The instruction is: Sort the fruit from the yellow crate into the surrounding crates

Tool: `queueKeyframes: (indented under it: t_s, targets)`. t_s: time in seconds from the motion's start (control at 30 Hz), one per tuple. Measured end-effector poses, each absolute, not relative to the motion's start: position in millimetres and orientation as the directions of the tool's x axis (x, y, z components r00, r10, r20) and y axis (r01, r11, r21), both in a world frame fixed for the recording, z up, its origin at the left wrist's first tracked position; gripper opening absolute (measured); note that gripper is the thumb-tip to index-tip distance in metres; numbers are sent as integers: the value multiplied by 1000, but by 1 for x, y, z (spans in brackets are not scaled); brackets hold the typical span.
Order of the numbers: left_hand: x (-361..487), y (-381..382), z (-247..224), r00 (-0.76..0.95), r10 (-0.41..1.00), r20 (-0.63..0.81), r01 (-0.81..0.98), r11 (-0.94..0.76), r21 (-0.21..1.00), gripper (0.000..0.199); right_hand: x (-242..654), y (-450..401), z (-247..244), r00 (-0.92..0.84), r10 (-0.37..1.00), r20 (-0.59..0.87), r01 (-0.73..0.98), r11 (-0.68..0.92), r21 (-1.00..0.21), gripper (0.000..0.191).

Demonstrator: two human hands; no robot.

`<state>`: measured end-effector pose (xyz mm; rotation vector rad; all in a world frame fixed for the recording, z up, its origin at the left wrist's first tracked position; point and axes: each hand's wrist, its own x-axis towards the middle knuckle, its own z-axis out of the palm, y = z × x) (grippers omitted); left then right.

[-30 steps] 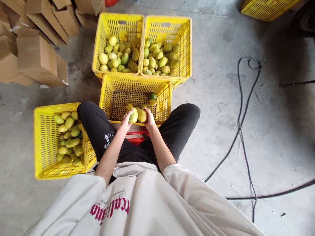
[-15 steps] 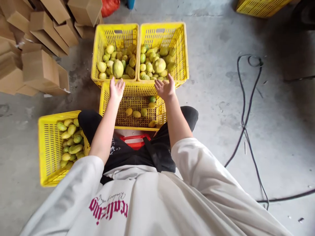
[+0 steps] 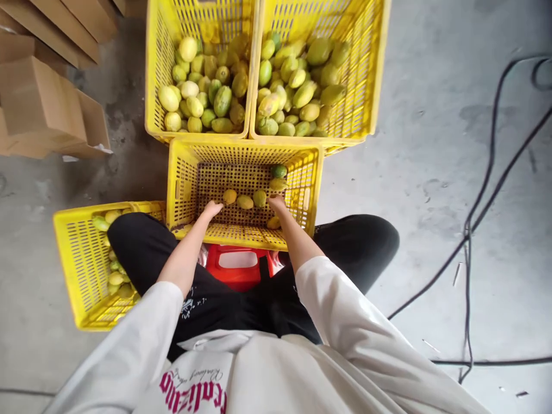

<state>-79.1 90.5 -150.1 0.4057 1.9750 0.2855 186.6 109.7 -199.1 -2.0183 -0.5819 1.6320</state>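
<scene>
My left hand (image 3: pixel 213 209) reaches down inside the front yellow crate (image 3: pixel 172 190), just left of a yellow-orange fruit (image 3: pixel 229 196) that looks like a small papaya. My right hand (image 3: pixel 276 202) is in the same crate, between a greenish fruit (image 3: pixel 259 199) and a yellow one (image 3: pixel 278 184). Whether it touches either, I cannot tell. The fingers of both hands point down and are mostly hidden, and no fruit shows in them. Another yellow fruit (image 3: pixel 245 202) lies between the hands. A green one (image 3: pixel 279 171) and a partly covered one (image 3: pixel 273 222) lie at the right.
Behind stand two yellow crates (image 3: pixel 154 86) (image 3: pixel 379 75) with piled yellow-green fruit. A further fruit crate (image 3: pixel 71 270) stands left of my knee. A red stool (image 3: pixel 235 279) is between my legs. Cardboard boxes (image 3: pixel 52 98) are at upper left; black cables (image 3: pixel 478 213) lie on the right.
Both hands, earlier open with palms up near the back crates, have come down into the front crate. Two fruits that stood out large above the back crates no longer do. My view is closer.
</scene>
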Motion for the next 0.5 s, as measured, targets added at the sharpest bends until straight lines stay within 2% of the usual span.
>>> queueKeyframes:
  t_s: [0.1, 0.2, 0.27, 0.37, 0.5]
  targets:
    - [-81, 94, -174, -380, 402, -833, 219, 914, 341, 50, 185, 104, -219, 253, 510, -822, 235, -857, -459, 40]
    - [-80, 102, -194, -255, 482, -838, 400, 842, 363, 79, 179, 97, -235, 205, 527, -824, 365, -823, -436, 73]
    - [-76, 108, -205, -122, 523, -844, 545, 746, 383, 86, 171, 94, -244, 134, 556, -820, 456, -769, -448, 87]
    - [-66, 111, -218, -23, 521, -853, 619, 677, 397, 75, 160, 89, -259, 57, 604, -795, 553, -682, -479, 83]
    - [-51, 103, -228, -101, 556, -825, 523, 735, 431, 52, 152, 80, -273, 103, 635, -765, 513, -693, -506, 56]
